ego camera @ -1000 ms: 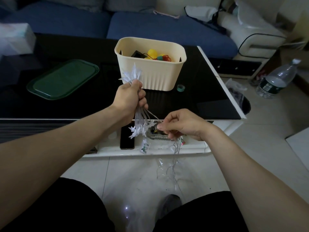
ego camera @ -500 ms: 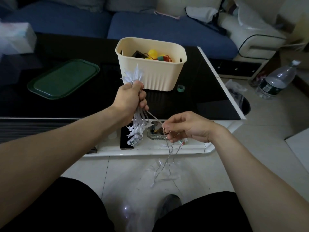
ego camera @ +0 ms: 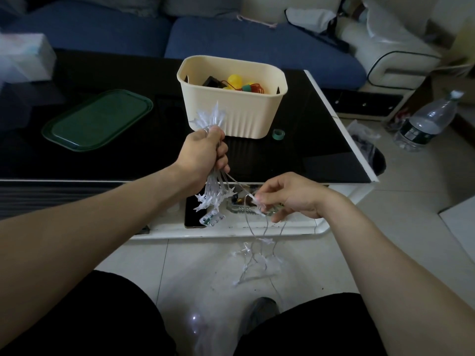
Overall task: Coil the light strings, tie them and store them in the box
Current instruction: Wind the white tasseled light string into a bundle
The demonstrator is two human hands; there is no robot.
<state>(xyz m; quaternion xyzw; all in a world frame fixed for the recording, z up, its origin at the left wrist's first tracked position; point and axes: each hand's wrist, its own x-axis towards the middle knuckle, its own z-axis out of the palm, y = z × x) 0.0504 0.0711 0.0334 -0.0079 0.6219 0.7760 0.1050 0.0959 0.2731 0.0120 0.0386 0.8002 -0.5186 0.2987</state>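
Left hand (ego camera: pixel 203 152) fisted round coiled star light string (ego camera: pixel 212 199); right hand (ego camera: pixel 288 196) pinches wire. Loose tail (ego camera: pixel 257 263) dangles near floor: likely tangle, snag on table edge (ego camera: pixel 231 233).

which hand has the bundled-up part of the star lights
The left hand: it grips the gathered star lights in a fist. The right hand only pinches the loose wire.

left hand (ego camera: pixel 203 152) gripping light string (ego camera: pixel 210 199), right hand (ego camera: pixel 290 196) pinching
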